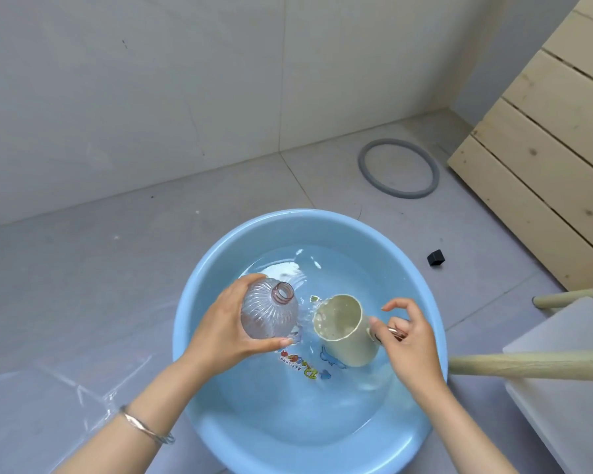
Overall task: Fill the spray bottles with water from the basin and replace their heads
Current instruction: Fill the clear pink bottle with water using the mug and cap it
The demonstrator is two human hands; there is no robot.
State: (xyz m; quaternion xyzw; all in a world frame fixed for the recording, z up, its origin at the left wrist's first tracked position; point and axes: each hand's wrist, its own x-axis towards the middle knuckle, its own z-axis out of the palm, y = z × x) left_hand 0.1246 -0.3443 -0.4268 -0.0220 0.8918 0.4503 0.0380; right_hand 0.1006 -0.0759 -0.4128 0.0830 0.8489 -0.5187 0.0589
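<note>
Left forearm (pixel 131 429) is cut off below; right hand (pixel 408 340) mostly covers cup (pixel 343 323) handle.

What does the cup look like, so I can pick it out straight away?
Find the big blue basin of water on the floor. Within its rim, the right hand holds the cup by its handle. It is cream and opaque with a wide mouth, unlike the clear ribbed bottle in the left hand.
</note>
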